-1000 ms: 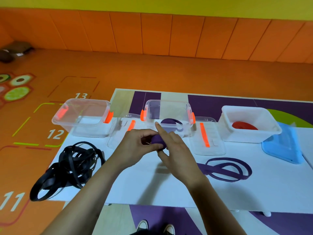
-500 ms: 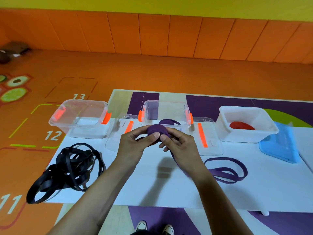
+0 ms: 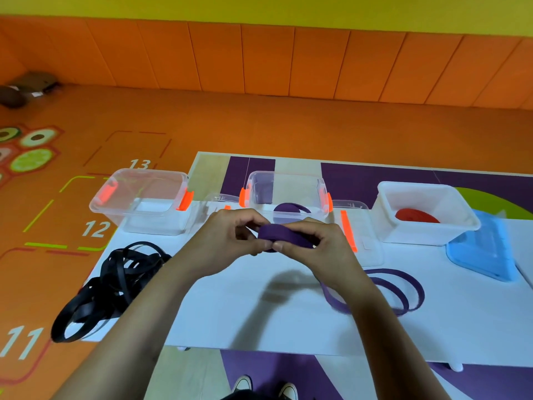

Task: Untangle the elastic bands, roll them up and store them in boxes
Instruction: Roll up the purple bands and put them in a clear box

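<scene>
left hand (image 3: 227, 238): fingers curled, thumb and fingertips pinch the left end of the purple roll (image 3: 284, 235). right hand (image 3: 314, 246): fingers curled over the top of the same roll, thumb pressed on its near face. the roll is held between both hands, above the white table (image 3: 259, 319), just in front of the middle clear box (image 3: 288, 192).

the unrolled tail of the purple band (image 3: 403, 290) emerges below the right wrist and lies in loose loops on the table to the right. how it joins the roll is hidden by the hand.

middle clear box: orange clips on both sides, one rolled purple band (image 3: 291, 208) inside. left clear box (image 3: 150, 223): orange clips, contents cannot be made out. white box (image 3: 418, 233) at right: holds a red roll (image 3: 416, 216). a blue lid (image 3: 484, 249) leans against its right side. a clear lid (image 3: 360, 235) with an orange strip lies flat between the middle box and the white box.

tangled black bands (image 3: 115, 287) lie at the table's left edge, partly hanging over it, well apart from both hands.

two shoes (image 3: 265, 386) show at the bottom edge, below the table.
</scene>
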### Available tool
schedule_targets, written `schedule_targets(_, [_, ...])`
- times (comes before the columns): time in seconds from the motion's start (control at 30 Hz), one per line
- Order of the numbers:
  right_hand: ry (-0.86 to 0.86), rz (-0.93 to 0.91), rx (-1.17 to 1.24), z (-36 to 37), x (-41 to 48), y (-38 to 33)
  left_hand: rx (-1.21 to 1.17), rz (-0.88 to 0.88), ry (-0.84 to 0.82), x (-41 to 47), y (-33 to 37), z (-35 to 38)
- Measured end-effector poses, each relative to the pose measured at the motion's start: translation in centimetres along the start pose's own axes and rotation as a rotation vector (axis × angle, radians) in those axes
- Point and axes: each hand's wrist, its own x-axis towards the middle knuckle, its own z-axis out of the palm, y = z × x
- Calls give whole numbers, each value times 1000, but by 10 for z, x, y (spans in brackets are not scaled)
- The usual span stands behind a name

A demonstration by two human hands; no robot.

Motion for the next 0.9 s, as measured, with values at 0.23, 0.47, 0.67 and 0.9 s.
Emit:
schedule_targets(0.23, [89, 57, 303, 5, -3, 8, -597, -7, 167, 0, -2, 23])
schedule_targets(0.47, [110, 58, 279, 11, -6, 9, -833, -101, 150, -1, -2, 42])
schedule_targets(0.67, [-35, 40, 19, -6, -5, 10, -150, -93, 137, -6, -1, 25])
schedule_targets(0.9, [-101, 30, -111, -9, -3, 1, 248, 42, -53, -3, 17, 4])
